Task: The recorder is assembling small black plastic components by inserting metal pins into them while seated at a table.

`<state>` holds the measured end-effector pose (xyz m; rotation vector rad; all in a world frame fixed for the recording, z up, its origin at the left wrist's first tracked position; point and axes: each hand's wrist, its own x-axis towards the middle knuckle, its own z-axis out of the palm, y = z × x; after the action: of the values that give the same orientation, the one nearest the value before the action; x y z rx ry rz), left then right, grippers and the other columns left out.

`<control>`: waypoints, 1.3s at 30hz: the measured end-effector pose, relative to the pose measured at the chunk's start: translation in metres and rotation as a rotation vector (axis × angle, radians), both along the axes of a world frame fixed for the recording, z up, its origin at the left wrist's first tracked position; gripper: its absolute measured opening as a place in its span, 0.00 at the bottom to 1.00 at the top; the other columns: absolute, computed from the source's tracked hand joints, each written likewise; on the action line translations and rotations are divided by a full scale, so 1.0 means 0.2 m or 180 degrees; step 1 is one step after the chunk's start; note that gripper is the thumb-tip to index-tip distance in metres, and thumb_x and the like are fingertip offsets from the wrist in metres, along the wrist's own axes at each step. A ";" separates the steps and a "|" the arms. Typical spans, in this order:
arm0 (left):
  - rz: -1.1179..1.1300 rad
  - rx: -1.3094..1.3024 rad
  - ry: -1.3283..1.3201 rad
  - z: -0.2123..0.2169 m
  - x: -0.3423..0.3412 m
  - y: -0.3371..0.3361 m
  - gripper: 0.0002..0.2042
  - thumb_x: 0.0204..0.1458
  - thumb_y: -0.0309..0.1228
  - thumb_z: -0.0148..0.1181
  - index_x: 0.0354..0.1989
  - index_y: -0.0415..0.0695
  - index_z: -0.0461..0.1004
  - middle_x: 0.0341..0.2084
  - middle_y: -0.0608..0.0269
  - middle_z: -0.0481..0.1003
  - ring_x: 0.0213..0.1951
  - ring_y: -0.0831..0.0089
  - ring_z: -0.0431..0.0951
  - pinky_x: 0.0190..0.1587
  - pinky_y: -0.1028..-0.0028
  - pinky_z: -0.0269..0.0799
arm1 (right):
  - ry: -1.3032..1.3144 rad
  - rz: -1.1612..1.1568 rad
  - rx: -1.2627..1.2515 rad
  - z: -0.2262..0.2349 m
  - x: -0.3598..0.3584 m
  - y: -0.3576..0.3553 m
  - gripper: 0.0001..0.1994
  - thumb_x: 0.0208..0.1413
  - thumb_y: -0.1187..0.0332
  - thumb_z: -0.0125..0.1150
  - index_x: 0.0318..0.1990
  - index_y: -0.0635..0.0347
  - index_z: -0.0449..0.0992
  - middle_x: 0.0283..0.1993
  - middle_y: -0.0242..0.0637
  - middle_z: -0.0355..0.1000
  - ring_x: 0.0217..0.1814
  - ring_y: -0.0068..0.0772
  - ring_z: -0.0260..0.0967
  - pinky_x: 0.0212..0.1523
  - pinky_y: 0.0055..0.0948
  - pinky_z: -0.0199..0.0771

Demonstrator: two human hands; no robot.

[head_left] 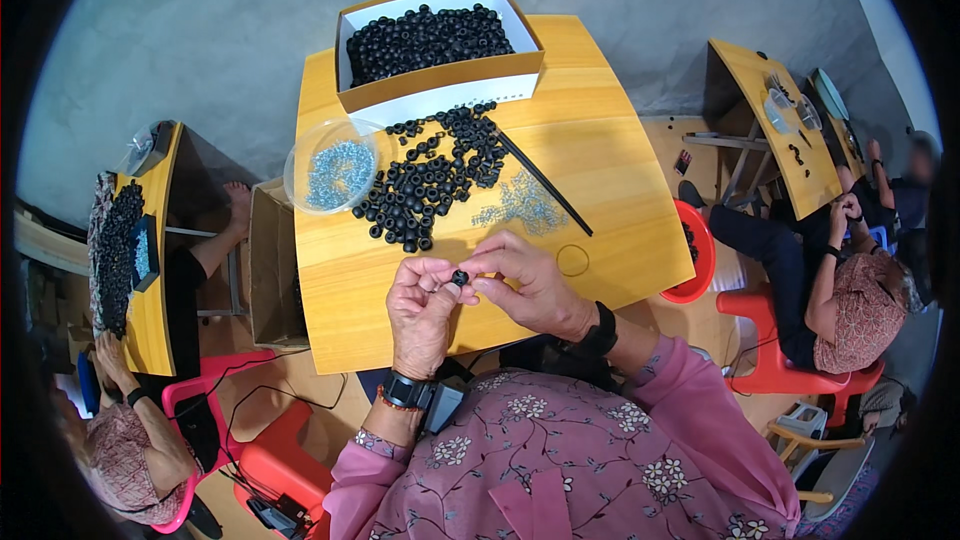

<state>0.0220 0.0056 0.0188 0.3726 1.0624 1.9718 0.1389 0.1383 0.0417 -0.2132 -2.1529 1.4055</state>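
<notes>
My left hand (420, 312) pinches a small black knob-like part (460, 278) between thumb and fingertips, just above the near part of the wooden table. Close against it, the fingers of my right hand (525, 285) are pressed together; whatever they hold is too small or hidden. Beyond my hands spreads a loose pile of black knob-like parts (425, 185), some round and some squarer. To its right lies a scatter of small silvery screw-like pieces (520, 205). A long thin black rod (545, 183) slants across beside them. A thin rubber-band-like ring (573, 260) rests near my right hand.
An open box (440, 75) full of black parts stands at the table's (620, 160) far edge. A transparent round tub (340, 172) of silvery pieces sits at the left. A red basin (692, 255) is right of the table, a cardboard box (275, 265) left. People work at side tables.
</notes>
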 end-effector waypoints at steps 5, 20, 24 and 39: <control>-0.0019 0.0070 0.0113 -0.01 0.00 0.00 0.10 0.57 0.11 0.50 0.44 0.38 0.68 0.36 0.60 0.76 0.34 0.74 0.80 0.39 0.73 0.80 | -0.0183 0.0154 0.0339 0.02 0.01 0.01 0.09 0.57 0.75 0.63 0.46 0.62 0.79 0.43 0.38 0.71 0.45 0.33 0.72 0.44 0.27 0.74; -0.0049 -0.0187 0.0030 -0.03 0.03 -0.02 0.07 0.57 0.15 0.56 0.41 0.37 0.71 0.34 0.62 0.77 0.33 0.75 0.79 0.39 0.76 0.77 | -0.0022 -0.0114 0.1716 -0.04 -0.02 -0.02 0.12 0.47 0.73 0.69 0.40 0.60 0.75 0.42 0.38 0.72 0.41 0.43 0.71 0.42 0.37 0.73; 0.0030 0.0010 -0.0204 -0.05 0.03 -0.02 0.08 0.57 0.15 0.57 0.42 0.39 0.71 0.34 0.66 0.75 0.35 0.79 0.76 0.41 0.78 0.76 | 0.0013 -0.0106 0.1839 -0.01 -0.05 -0.01 0.12 0.47 0.74 0.69 0.40 0.60 0.75 0.41 0.38 0.72 0.41 0.43 0.71 0.42 0.37 0.72; 0.0301 -0.0515 0.0709 -0.03 -0.03 -0.04 0.05 0.61 0.21 0.58 0.43 0.37 0.72 0.30 0.67 0.74 0.30 0.79 0.76 0.37 0.77 0.76 | -0.0472 -0.0456 0.1290 -0.04 -0.20 0.27 0.05 0.57 0.73 0.60 0.39 0.62 0.78 0.37 0.43 0.71 0.39 0.46 0.71 0.39 0.37 0.71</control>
<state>0.0159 -0.0027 0.0118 0.4686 1.3943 1.9426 0.0991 0.1928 0.0330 -0.3165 -2.4355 0.8741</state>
